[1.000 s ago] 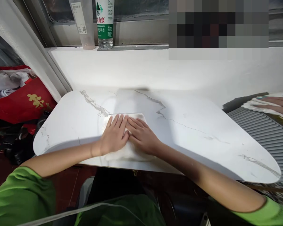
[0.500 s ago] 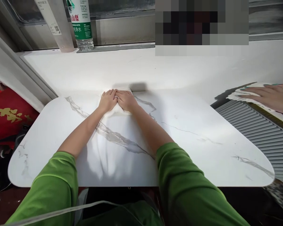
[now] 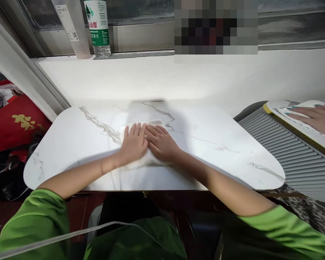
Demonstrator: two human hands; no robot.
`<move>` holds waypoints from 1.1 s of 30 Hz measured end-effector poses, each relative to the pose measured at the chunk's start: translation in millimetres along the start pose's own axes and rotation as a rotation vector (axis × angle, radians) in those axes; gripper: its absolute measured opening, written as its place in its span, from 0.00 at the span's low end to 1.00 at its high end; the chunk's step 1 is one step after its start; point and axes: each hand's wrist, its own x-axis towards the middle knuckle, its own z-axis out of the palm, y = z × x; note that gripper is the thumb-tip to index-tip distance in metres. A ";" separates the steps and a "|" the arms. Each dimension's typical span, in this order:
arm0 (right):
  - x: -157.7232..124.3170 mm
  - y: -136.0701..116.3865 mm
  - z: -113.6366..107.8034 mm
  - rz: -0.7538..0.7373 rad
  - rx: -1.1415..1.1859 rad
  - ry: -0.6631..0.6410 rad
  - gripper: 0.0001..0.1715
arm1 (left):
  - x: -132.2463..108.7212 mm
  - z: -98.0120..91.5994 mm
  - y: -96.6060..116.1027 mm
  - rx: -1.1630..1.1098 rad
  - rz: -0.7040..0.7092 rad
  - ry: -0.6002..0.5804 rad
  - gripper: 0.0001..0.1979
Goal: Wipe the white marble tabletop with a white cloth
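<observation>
A folded white cloth (image 3: 146,160) lies flat near the middle of a white marbled tabletop (image 3: 219,157). My left hand (image 3: 134,143) rests palm down on its left side, fingers stretched forward. Beside it, my right hand (image 3: 161,143) presses on the right part of the cloth, its fingers also extended and lying flat. The two hands touch where the index fingers and thumbs meet. Part of the cloth is hidden beneath them.
A water bottle (image 3: 99,32) and a tall translucent container (image 3: 79,45) stand on the window ledge behind. At right, another person's hand (image 3: 318,117) lies on a white surface above a grey ribbed panel (image 3: 287,151). A red bag (image 3: 18,121) is at left.
Both my hands have drawn the cloth back from the wall edge toward me, and my elbows have spread outward. The other person's hand has shifted slightly, and the view has tilted.
</observation>
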 end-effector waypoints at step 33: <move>54.3 88.3 0.8 0.183 0.006 0.036 0.30 | 122.7 15.6 -4.4 -0.058 0.048 -0.027 0.27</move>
